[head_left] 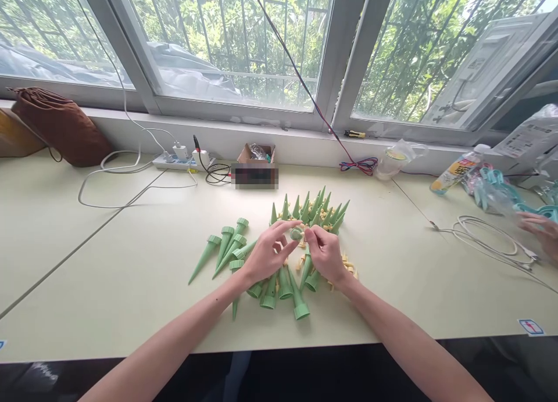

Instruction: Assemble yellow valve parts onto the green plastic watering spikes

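Note:
My left hand (271,250) pinches a green plastic watering spike (296,234) between thumb and fingers, its round end showing. Against that end, the closed fingers of my right hand (323,252) grip a small pale yellow plastic piece (302,234), mostly covered by the thumb. Below the hands lie several loose green spikes (300,302) with wide collars, partly hidden by my wrists. Small yellow plastic parts (349,267) are scattered by my right wrist. Beyond my hands, a group of green spikes (314,207) stands points up, with yellow bits among them.
More capped spikes (204,258) lie left of my left hand. Along the window side are a power strip (163,161), a small cardboard box (246,153), wires (360,165) and a bottle (457,169). At the right edge, another person's hand (540,230) is near a coiled white cable (483,242).

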`<state>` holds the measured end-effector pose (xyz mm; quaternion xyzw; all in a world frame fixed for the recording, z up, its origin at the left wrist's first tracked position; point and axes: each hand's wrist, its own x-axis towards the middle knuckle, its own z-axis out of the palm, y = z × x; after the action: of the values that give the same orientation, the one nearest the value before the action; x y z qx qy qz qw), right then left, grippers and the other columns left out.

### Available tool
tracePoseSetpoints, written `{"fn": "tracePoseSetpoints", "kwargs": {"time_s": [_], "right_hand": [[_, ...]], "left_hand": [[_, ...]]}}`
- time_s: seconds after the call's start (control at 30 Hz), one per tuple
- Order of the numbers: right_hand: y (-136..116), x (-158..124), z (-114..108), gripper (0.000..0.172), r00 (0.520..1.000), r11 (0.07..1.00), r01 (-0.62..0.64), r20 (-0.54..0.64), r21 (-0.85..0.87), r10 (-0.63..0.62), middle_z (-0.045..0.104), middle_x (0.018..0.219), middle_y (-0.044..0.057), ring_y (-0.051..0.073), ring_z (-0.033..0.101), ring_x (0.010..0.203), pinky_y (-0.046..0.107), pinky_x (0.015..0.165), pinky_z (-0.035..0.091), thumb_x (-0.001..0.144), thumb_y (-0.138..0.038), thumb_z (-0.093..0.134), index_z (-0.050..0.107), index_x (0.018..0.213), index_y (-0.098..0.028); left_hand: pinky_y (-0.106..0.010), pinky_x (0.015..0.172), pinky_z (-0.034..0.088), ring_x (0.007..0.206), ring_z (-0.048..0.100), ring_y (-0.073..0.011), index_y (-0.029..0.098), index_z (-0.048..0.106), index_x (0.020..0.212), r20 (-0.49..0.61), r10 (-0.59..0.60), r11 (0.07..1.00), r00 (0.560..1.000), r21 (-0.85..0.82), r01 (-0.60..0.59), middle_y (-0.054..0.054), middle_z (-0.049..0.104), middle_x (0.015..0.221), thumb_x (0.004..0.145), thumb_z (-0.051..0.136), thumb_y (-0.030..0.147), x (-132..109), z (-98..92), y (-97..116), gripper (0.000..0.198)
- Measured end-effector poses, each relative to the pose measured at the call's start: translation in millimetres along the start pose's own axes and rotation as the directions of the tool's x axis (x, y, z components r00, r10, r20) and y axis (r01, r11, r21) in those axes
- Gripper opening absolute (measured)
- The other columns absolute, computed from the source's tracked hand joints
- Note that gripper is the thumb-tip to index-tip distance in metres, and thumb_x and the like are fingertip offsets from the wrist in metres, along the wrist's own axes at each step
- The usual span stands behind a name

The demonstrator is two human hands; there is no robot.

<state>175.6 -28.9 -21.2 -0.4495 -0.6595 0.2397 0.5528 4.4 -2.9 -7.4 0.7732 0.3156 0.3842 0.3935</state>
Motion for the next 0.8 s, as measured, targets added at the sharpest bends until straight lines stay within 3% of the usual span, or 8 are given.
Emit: {"fn": "tracePoseSetpoints", "kwargs": {"time_s": [0.1,0.17,0.23,0.33,0.4,0.5,0.8], "right_hand": [[0.8,0.3,-0.8,0.037,1.000,1.000,-0.002,-0.030,0.002,0.002,0.038,0.057,-0.005,0.010,0.032,0.049,0.024,0.047,0.028,0.101,-0.036,0.046,0.045,0.068,-0.020],[1.1,0.6,-1.2,0.038,0.998,1.000,-0.009,-0.058,-0.001,0.009,0.039,0.057,-0.005,0.010,0.033,0.049,0.024,0.047,0.028,0.101,-0.036,0.046,0.044,0.067,-0.020],[0.9,0.6,-1.4,0.039,0.997,1.000,-0.012,-0.075,-0.003,0.012,0.038,0.057,-0.005,0.010,0.033,0.050,0.023,0.047,0.029,0.101,-0.036,0.046,0.042,0.066,-0.020],[0.1,0.1,-1.0,0.038,0.998,1.000,0.000,-0.068,-0.011,-0.001,0.038,0.056,-0.005,0.010,0.033,0.049,0.023,0.047,0.029,0.101,-0.035,0.046,0.043,0.066,-0.020],[-0.6,-0.4,-0.3,0.037,0.999,1.000,0.015,-0.050,-0.011,-0.015,0.039,0.057,-0.005,0.009,0.034,0.049,0.023,0.047,0.029,0.101,-0.033,0.046,0.044,0.067,-0.020],[-1.7,-1.1,0.8,0.035,0.999,0.999,0.038,-0.004,-0.004,-0.038,0.039,0.057,-0.005,0.009,0.034,0.049,0.023,0.047,0.029,0.101,-0.031,0.047,0.046,0.067,-0.019],[-1.9,-2.2,2.1,0.034,0.997,0.998,0.067,0.042,0.012,-0.067,0.040,0.056,-0.005,0.009,0.034,0.049,0.023,0.047,0.028,0.100,-0.029,0.048,0.047,0.067,-0.019]], "left_hand": [[-0.021,0.051,0.053,0.060,0.054,-0.0077,0.019,0.055,0.122,-0.027,-0.096,0.991,0.995,-0.097,0.093,-0.010,0.061,0.116,0.092,0.060,0.039,1.1,-0.3,2.7,0.037],[-0.019,0.045,0.048,0.053,0.051,-0.0077,0.017,0.056,0.112,-0.048,-0.168,0.976,0.985,-0.149,0.160,-0.005,0.065,0.094,0.091,0.061,0.043,1.8,-0.9,4.0,0.033],[-0.018,0.042,0.041,0.047,0.046,-0.0078,0.016,0.059,0.097,-0.070,-0.220,0.963,0.973,-0.172,0.206,0.001,0.059,0.066,0.093,0.057,0.047,2.3,-1.7,4.5,0.032],[-0.019,0.044,0.036,0.041,0.041,-0.0076,0.013,0.062,0.067,-0.053,-0.251,0.959,0.967,-0.150,0.240,0.004,0.045,0.045,0.097,0.044,0.054,2.5,-3.0,3.2,0.053],[-0.021,0.046,0.035,0.040,0.040,-0.0076,0.012,0.062,0.055,0.002,-0.266,0.955,0.964,-0.134,0.264,0.002,0.042,0.041,0.099,0.035,0.057,2.2,-3.3,1.3,0.069],[-0.022,0.048,0.036,0.038,0.041,-0.0084,0.012,0.067,0.052,0.081,-0.290,0.946,0.953,-0.129,0.299,0.001,0.042,0.038,0.100,0.027,0.059,1.4,-2.5,-1.9,0.078],[-0.022,0.048,0.037,0.038,0.043,-0.0094,0.012,0.072,0.058,0.144,-0.321,0.933,0.936,-0.122,0.338,0.000,0.045,0.037,0.098,0.030,0.063,1.7,-3.8,-3.2,0.077]]}}
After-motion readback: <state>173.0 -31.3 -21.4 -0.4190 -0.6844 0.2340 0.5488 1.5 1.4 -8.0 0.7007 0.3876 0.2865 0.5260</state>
